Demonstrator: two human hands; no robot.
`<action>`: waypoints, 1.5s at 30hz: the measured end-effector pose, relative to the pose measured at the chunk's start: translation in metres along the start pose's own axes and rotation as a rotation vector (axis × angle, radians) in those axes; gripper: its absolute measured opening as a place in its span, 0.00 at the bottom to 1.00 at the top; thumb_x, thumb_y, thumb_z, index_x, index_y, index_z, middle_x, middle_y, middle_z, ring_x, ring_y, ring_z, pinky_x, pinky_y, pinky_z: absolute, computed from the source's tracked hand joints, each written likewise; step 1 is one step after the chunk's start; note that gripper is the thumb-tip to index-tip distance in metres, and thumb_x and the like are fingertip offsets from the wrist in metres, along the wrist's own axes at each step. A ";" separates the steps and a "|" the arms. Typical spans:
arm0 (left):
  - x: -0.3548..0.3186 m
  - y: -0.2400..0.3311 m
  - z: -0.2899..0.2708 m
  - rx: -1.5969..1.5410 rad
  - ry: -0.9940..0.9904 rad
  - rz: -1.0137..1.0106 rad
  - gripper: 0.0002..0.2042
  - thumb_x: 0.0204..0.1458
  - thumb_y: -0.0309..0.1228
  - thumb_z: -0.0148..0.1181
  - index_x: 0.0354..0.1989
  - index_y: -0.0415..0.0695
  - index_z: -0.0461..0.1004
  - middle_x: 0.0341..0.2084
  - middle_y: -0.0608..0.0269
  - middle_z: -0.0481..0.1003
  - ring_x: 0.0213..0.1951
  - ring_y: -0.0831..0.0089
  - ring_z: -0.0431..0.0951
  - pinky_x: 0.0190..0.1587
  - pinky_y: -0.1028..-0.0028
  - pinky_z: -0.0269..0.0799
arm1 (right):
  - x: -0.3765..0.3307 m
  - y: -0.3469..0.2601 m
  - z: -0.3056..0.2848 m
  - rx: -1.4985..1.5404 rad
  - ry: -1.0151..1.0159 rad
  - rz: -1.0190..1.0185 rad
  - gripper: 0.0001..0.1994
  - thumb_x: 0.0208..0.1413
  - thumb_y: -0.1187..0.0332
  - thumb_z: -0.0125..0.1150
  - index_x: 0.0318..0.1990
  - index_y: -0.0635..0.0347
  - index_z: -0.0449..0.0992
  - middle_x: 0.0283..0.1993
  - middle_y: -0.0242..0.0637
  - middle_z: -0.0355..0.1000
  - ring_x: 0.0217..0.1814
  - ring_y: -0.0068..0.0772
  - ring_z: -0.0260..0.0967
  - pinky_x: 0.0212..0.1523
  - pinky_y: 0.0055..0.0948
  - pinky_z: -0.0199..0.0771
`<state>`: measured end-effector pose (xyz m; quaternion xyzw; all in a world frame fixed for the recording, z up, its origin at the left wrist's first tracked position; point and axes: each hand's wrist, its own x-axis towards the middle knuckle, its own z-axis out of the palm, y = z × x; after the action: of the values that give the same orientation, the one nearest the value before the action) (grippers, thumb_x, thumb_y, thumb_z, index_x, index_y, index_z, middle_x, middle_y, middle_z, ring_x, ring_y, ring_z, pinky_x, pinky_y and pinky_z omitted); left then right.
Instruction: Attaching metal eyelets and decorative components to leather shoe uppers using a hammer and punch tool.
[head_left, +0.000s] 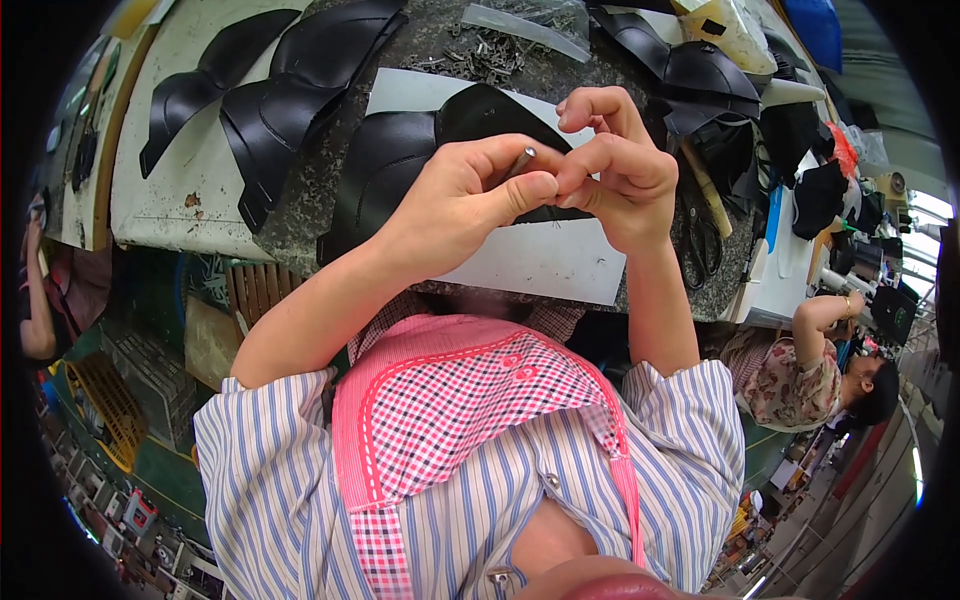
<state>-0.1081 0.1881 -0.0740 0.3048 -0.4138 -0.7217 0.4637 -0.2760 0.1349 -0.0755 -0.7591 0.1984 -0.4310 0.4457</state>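
Both my hands meet above a black leather piece (385, 150), which looks like a shoe upper and lies over a white sheet (560, 262). My left hand (455, 205) is closed round a thin metal rod (524, 160), whose rounded end sticks up between thumb and forefinger. My right hand (628, 175) pinches with thumb and forefinger right against the left fingertips, its other fingers curled. Whatever is in that pinch is too small or hidden to make out. The rod's lower end is covered by my left hand.
More black leather pieces (290, 95) lie at the left, others (705, 80) at the right. Small metal bits (480, 55) are heaped at the back beside clear plastic (530, 35). Black-handled scissors (703, 245) and a wooden stick (706, 188) lie right. Other people sit at both sides.
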 end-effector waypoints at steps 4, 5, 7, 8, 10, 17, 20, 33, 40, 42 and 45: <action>-0.002 0.000 -0.003 0.068 -0.021 -0.040 0.09 0.49 0.28 0.52 0.36 0.35 0.68 0.29 0.65 0.71 0.32 0.83 0.68 0.37 0.82 0.65 | -0.001 -0.001 0.002 -0.119 -0.048 -0.027 0.08 0.29 0.73 0.66 0.21 0.57 0.72 0.35 0.33 0.62 0.40 0.29 0.60 0.37 0.24 0.61; -0.002 -0.002 -0.003 0.051 0.011 -0.045 0.08 0.49 0.28 0.52 0.33 0.35 0.69 0.28 0.66 0.71 0.32 0.83 0.68 0.37 0.82 0.64 | -0.001 -0.001 0.004 -0.118 -0.049 -0.024 0.08 0.29 0.73 0.66 0.21 0.57 0.72 0.35 0.33 0.62 0.40 0.29 0.60 0.37 0.24 0.61; -0.004 -0.007 -0.005 0.031 0.050 -0.029 0.07 0.49 0.28 0.53 0.32 0.35 0.69 0.27 0.66 0.71 0.31 0.84 0.68 0.36 0.82 0.64 | -0.004 -0.001 0.011 -0.175 -0.028 0.023 0.09 0.29 0.75 0.65 0.22 0.58 0.70 0.35 0.33 0.62 0.39 0.31 0.60 0.37 0.24 0.62; -0.005 -0.010 -0.006 0.014 0.087 -0.012 0.07 0.48 0.27 0.54 0.30 0.36 0.70 0.25 0.67 0.71 0.29 0.85 0.68 0.34 0.83 0.64 | -0.006 -0.001 0.013 -0.174 -0.029 0.025 0.09 0.29 0.75 0.65 0.22 0.58 0.70 0.35 0.33 0.62 0.39 0.31 0.60 0.37 0.24 0.62; -0.007 -0.016 -0.007 0.049 0.165 0.003 0.06 0.47 0.27 0.55 0.29 0.36 0.70 0.23 0.68 0.71 0.28 0.85 0.67 0.32 0.83 0.64 | -0.009 0.001 0.017 -0.180 -0.018 0.114 0.10 0.30 0.77 0.63 0.22 0.59 0.69 0.35 0.33 0.63 0.38 0.32 0.61 0.38 0.25 0.62; 0.016 -0.010 -0.036 0.926 0.297 0.252 0.13 0.37 0.32 0.63 0.31 0.40 0.72 0.26 0.66 0.71 0.26 0.77 0.69 0.31 0.77 0.66 | -0.019 0.029 0.028 0.196 0.189 0.429 0.04 0.41 0.79 0.58 0.25 0.64 0.69 0.30 0.31 0.67 0.30 0.18 0.64 0.29 0.17 0.64; 0.035 -0.009 -0.066 1.431 0.258 0.386 0.18 0.34 0.35 0.64 0.35 0.42 0.71 0.32 0.64 0.69 0.33 0.68 0.69 0.36 0.70 0.66 | -0.024 0.047 0.026 0.248 0.261 0.554 0.03 0.43 0.78 0.58 0.26 0.65 0.70 0.25 0.29 0.69 0.28 0.18 0.66 0.31 0.16 0.66; 0.039 -0.017 -0.067 0.852 0.118 -0.043 0.15 0.32 0.29 0.61 0.32 0.39 0.71 0.25 0.59 0.71 0.30 0.71 0.71 0.36 0.75 0.66 | -0.023 0.062 0.029 0.164 0.388 0.392 0.05 0.38 0.82 0.62 0.25 0.66 0.73 0.27 0.32 0.69 0.29 0.18 0.66 0.30 0.15 0.66; 0.042 -0.011 -0.060 0.627 0.112 -0.127 0.12 0.32 0.24 0.58 0.29 0.35 0.70 0.20 0.66 0.72 0.25 0.82 0.69 0.29 0.81 0.66 | -0.025 0.064 0.026 0.161 0.352 0.262 0.07 0.34 0.84 0.63 0.25 0.65 0.75 0.31 0.31 0.65 0.28 0.17 0.61 0.28 0.15 0.62; 0.043 -0.012 -0.060 0.582 0.113 -0.156 0.12 0.32 0.24 0.58 0.29 0.35 0.70 0.20 0.66 0.71 0.25 0.82 0.69 0.30 0.81 0.66 | -0.025 0.064 0.025 0.176 0.355 0.263 0.08 0.34 0.84 0.63 0.25 0.65 0.75 0.31 0.32 0.65 0.28 0.17 0.61 0.28 0.15 0.62; 0.043 -0.010 -0.057 0.624 0.116 -0.145 0.12 0.32 0.24 0.57 0.29 0.35 0.70 0.21 0.66 0.72 0.25 0.82 0.69 0.30 0.81 0.66 | -0.025 0.064 0.026 0.164 0.362 0.287 0.08 0.34 0.84 0.63 0.25 0.65 0.75 0.32 0.32 0.65 0.28 0.16 0.61 0.28 0.15 0.62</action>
<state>-0.0818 0.1330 -0.1118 0.5014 -0.5651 -0.5727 0.3182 -0.2633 0.1318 -0.1473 -0.5948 0.3450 -0.5068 0.5199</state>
